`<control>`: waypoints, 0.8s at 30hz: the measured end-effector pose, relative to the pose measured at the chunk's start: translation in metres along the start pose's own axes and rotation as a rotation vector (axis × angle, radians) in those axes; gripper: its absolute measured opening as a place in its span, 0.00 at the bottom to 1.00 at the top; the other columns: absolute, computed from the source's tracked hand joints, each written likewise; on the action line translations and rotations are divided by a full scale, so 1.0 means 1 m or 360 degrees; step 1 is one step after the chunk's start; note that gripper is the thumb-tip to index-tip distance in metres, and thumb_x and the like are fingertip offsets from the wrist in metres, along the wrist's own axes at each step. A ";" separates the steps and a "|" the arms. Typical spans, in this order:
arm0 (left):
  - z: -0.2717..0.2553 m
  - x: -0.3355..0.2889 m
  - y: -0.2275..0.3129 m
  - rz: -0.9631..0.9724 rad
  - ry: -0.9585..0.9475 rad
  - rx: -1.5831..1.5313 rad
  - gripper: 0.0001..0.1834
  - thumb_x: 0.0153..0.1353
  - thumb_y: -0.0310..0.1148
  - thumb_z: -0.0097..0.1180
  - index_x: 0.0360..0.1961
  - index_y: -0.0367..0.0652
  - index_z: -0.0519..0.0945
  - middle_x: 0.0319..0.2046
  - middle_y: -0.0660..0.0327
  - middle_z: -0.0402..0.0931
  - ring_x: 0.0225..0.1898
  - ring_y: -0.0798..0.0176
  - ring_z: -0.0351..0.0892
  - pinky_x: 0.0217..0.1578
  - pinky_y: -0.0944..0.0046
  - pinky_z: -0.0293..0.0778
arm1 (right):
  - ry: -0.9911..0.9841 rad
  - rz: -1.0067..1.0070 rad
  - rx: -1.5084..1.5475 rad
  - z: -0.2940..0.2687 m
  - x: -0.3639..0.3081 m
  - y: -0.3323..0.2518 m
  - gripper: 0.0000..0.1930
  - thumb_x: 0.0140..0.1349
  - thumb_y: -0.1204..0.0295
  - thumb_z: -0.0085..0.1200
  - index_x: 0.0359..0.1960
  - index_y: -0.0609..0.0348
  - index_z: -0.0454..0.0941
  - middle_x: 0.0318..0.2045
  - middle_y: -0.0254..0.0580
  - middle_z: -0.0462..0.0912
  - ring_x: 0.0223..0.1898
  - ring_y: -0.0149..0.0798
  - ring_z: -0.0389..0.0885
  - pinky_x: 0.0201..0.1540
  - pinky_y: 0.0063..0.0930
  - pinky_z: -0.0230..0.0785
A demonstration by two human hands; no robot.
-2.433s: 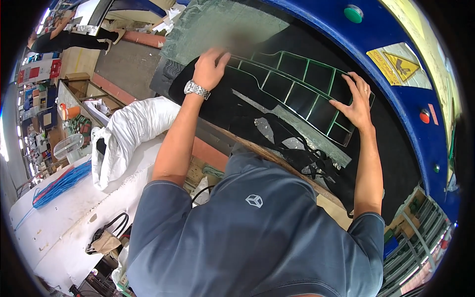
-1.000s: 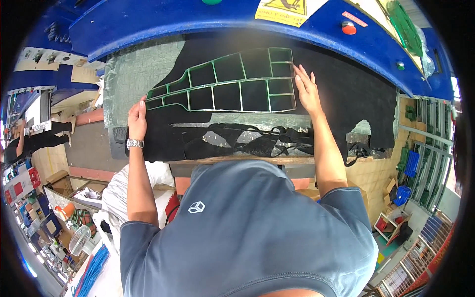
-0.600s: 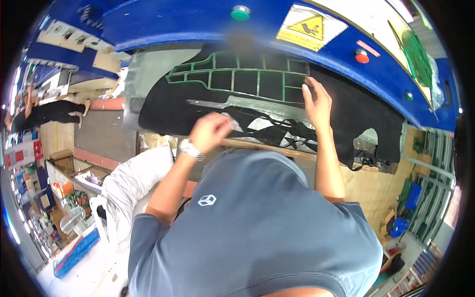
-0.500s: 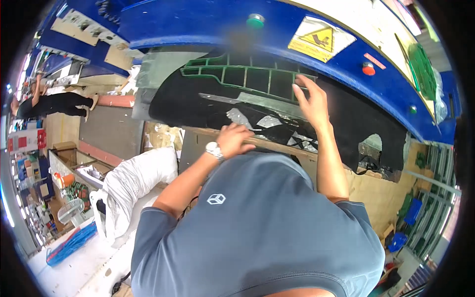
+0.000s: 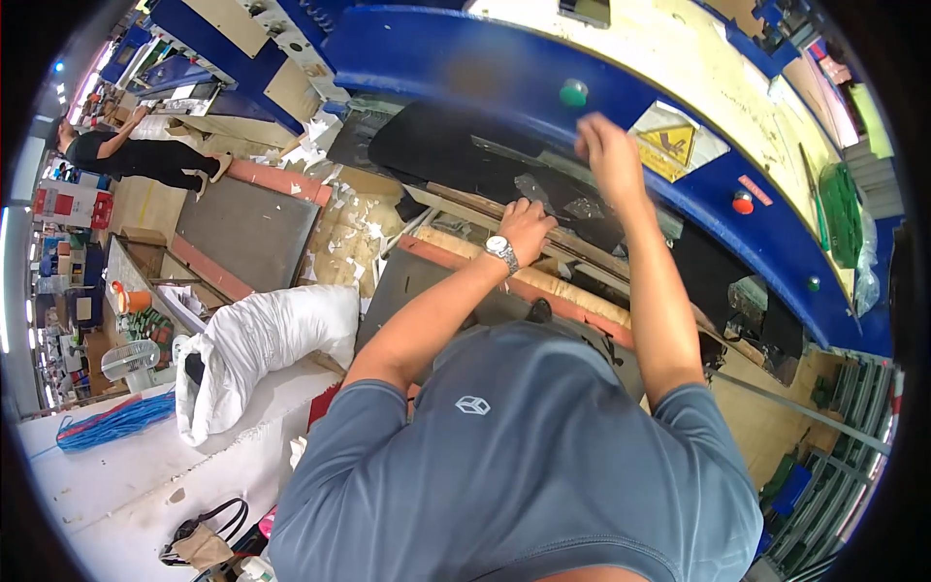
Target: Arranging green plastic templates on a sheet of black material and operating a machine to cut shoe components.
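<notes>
My left hand [image 5: 527,231], with a metal watch [image 5: 501,251] on its wrist, is closed over the near wooden edge [image 5: 592,254] of the machine bed. Just past its fingers, shiny dark scraps lie beside black sheet material [image 5: 427,145]. My right hand [image 5: 613,163] is raised before the blue machine beam [image 5: 417,48]. Its fingers are loosely curled, with nothing seen in them. It is just below a green push button [image 5: 573,93] and left of a yellow warning sign [image 5: 677,141]; I cannot tell whether it touches the beam.
A red button [image 5: 743,202] is farther right on the beam. White padded material [image 5: 276,335] lies on a white table to my left, near a bundle of blue cord [image 5: 116,422]. Another person [image 5: 145,155] stands at the far left. Paper scraps litter a surface behind the bed.
My right hand has moved up from the green-edged frame toward the green button. That frame no longer shows. My view has shifted, and the bed's near edge now sits farther from my body.
</notes>
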State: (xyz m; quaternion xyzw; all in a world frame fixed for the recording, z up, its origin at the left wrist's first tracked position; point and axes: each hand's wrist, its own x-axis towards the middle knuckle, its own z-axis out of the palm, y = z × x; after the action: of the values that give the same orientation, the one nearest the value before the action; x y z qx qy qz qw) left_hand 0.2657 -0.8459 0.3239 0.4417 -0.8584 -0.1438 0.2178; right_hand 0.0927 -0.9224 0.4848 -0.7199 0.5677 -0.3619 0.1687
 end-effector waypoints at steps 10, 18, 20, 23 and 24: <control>-0.006 0.015 -0.014 0.0028 0.0093 0.0020 0.17 0.54 0.31 0.71 0.46 0.52 0.88 0.46 0.58 0.77 0.54 0.48 0.72 0.58 0.46 0.67 | -0.0309 0.0300 -0.0761 -0.032 -0.180 0.089 0.25 0.52 0.60 0.77 0.48 0.59 0.86 0.48 0.49 0.84 0.52 0.57 0.83 0.51 0.51 0.76; 0.013 0.022 -0.011 0.0015 0.0039 0.0209 0.16 0.60 0.29 0.58 0.48 0.55 0.88 0.47 0.56 0.77 0.54 0.45 0.73 0.56 0.45 0.70 | -0.0117 0.0468 -0.0890 -0.017 -0.194 0.092 0.20 0.52 0.67 0.77 0.47 0.56 0.85 0.49 0.48 0.82 0.56 0.56 0.78 0.57 0.53 0.71; 0.008 0.026 -0.002 -0.0035 -0.0032 0.0215 0.18 0.57 0.29 0.62 0.50 0.53 0.88 0.48 0.55 0.77 0.56 0.46 0.73 0.58 0.45 0.69 | -0.0090 0.0463 -0.0899 -0.021 -0.196 0.098 0.19 0.53 0.71 0.76 0.46 0.59 0.85 0.48 0.49 0.82 0.56 0.56 0.78 0.56 0.53 0.71; 0.002 0.031 0.003 -0.0082 -0.0077 0.0250 0.19 0.56 0.30 0.64 0.51 0.53 0.88 0.49 0.54 0.77 0.57 0.46 0.72 0.59 0.46 0.69 | -0.0148 0.0501 -0.0874 -0.020 -0.189 0.102 0.18 0.52 0.72 0.75 0.45 0.59 0.85 0.49 0.49 0.82 0.56 0.57 0.78 0.56 0.53 0.71; 0.001 0.031 0.004 -0.0115 -0.0116 0.0250 0.20 0.55 0.31 0.66 0.51 0.53 0.88 0.50 0.54 0.77 0.58 0.46 0.72 0.59 0.46 0.69 | -0.0128 0.0480 -0.0849 -0.020 -0.189 0.102 0.18 0.52 0.72 0.75 0.45 0.60 0.84 0.49 0.50 0.81 0.55 0.57 0.78 0.56 0.54 0.70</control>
State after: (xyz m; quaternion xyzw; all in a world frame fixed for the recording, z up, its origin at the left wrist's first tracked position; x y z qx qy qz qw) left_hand 0.2465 -0.8696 0.3325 0.4824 -0.8579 -0.0997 0.1457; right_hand -0.0102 -0.7722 0.3694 -0.6602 0.7359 -0.1423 0.0480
